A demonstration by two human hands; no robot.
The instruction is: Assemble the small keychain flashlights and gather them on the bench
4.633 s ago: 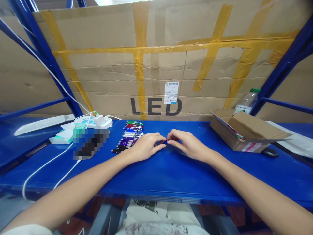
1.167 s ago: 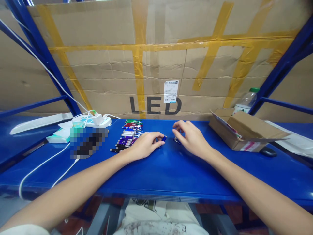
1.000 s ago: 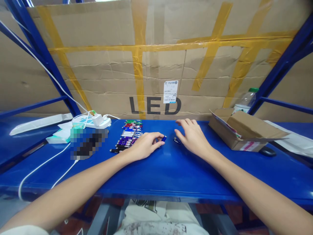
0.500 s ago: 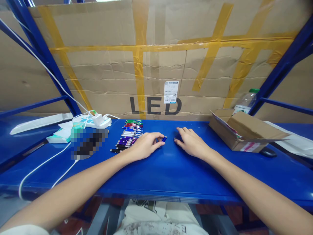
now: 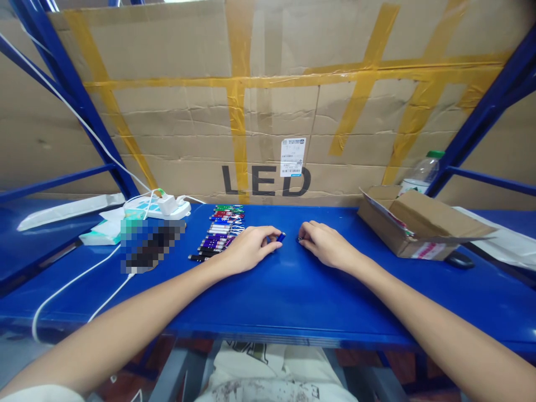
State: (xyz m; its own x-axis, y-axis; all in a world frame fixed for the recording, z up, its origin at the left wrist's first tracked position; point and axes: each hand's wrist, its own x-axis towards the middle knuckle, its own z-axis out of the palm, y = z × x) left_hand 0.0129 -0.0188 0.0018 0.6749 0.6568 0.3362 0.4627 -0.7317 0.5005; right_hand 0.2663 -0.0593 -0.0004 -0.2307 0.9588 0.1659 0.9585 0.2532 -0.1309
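My left hand (image 5: 251, 248) is closed, thumb and fingers pinching a short blue metal tube (image 5: 281, 237) whose end points right. Across a small gap, my right hand (image 5: 324, 243) curls its fingers down to the thumb. At its fingertips a small dark, shiny piece (image 5: 298, 239) shows; most of it is hidden, so I cannot tell its kind. Beside my left hand lies a column of slim pen-like metal tubes (image 5: 218, 229) with clips at their right ends, in green, red, blue, silver, purple and black. My left hand covers some of their ends.
An open cardboard box (image 5: 435, 223) stands at the right, with a black mouse (image 5: 459, 260) beside it and a plastic bottle (image 5: 421, 173) behind. At the left are a power strip (image 5: 180, 210), a tissue pack (image 5: 103, 231), white cables and a blurred dark object (image 5: 153, 245).
My right hand's fingers have curled in toward the thumb, closing at the small dark piece. My left hand and the blue tube have stayed in place.
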